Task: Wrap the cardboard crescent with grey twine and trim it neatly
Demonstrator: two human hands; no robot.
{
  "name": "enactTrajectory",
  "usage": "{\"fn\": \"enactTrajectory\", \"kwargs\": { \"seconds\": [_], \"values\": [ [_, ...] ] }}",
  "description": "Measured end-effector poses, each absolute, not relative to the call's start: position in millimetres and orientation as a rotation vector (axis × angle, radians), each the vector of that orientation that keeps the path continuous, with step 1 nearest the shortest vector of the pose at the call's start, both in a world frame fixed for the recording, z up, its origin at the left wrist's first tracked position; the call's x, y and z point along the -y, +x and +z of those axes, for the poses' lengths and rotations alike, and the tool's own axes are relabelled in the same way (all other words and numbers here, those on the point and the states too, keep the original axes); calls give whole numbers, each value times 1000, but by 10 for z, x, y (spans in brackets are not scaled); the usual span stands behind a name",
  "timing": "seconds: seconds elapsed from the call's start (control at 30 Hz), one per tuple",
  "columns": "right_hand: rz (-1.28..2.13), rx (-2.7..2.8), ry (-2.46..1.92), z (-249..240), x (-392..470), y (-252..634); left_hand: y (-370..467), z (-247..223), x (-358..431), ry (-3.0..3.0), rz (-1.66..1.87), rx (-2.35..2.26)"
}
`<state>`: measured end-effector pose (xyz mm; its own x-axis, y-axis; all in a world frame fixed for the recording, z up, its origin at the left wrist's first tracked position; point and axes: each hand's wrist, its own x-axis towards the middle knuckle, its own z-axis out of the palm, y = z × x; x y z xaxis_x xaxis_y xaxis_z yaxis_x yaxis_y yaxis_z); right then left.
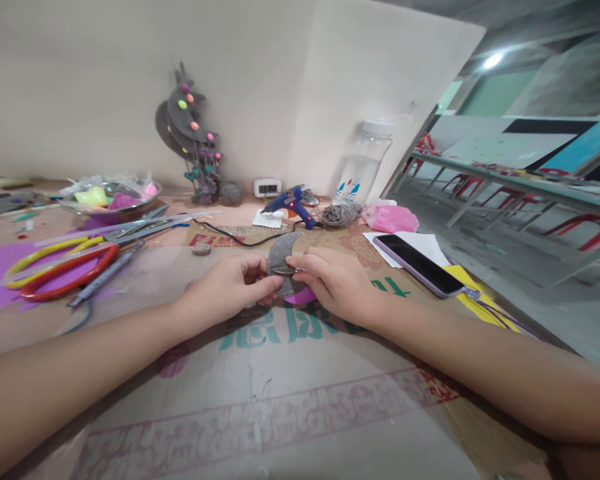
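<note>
A crescent wrapped in grey yarn point(283, 251) is held upright over the middle of the cardboard. My left hand point(237, 280) pinches its left edge between thumb and fingers. On the other side, my right hand point(337, 280) has thumb and forefinger closed on the crescent's right edge, where a thin strand seems to cross it. A purple piece point(301, 297) shows just below, partly hidden by my right hand. Beyond the hands lies a ball of grey yarn point(340, 215) beside a blue glue gun point(295, 204) with a black cord.
Scissors with yellow and red handles point(70, 273) lie left on purple sheet. Behind them sits a metal bowl point(111, 205) of bright pieces. A decorated grey moon point(187, 127) leans on the wall. A water bottle point(361, 163) and a phone point(417, 265) are at right.
</note>
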<state>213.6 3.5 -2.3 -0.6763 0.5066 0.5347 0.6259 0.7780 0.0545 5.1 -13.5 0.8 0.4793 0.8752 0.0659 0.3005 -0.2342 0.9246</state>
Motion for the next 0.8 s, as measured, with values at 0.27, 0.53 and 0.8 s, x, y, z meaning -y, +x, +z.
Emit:
{"fn": "enactTrajectory", "kwargs": {
  "seconds": [0.27, 0.53, 0.8],
  "values": [
    [-248, 2430, -818, -50, -47, 2158, 59, 0, 129, 1750, 761, -973],
    [-283, 2427, -790, -40, -41, 2169, 60, 17, 124, 1719, 774, -981],
    [-335, 2435, -809, -18, -36, 2155, 61, -1, 118, 1730, 781, -954]
  ]
}}
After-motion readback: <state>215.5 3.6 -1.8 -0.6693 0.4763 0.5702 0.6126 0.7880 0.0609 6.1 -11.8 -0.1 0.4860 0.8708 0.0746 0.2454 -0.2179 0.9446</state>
